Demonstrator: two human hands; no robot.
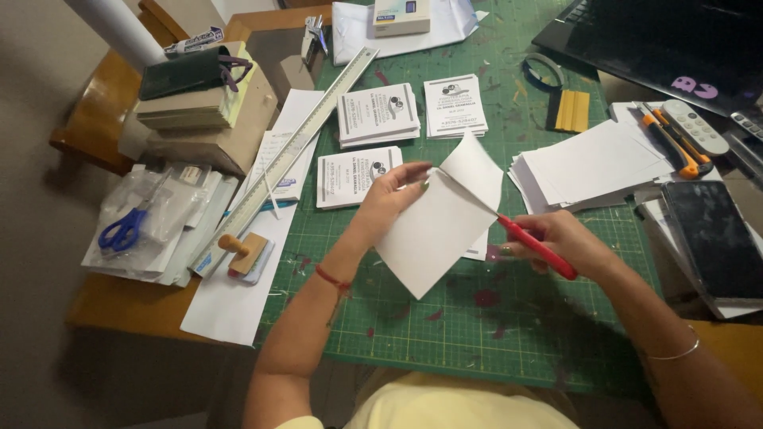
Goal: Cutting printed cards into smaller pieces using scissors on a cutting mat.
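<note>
My left hand (391,195) pinches the top edge of a white paper sheet (429,234) and holds it up over the green cutting mat (445,318). My right hand (560,238) grips red-handled scissors (536,245) whose blades are partway into the sheet from its right side. The paper's upper right flap (475,169) folds upward where it has been cut. A red string is tied round my left wrist and a thin bangle sits on my right wrist.
Three stacks of printed cards (377,115) lie on the mat behind the sheet. A long metal ruler (290,155), blue scissors (122,230), a wooden stamp (242,250), a blank paper stack (592,167), an orange utility knife (675,147), a remote (695,127), a tablet (715,238) and a laptop (668,40) surround it.
</note>
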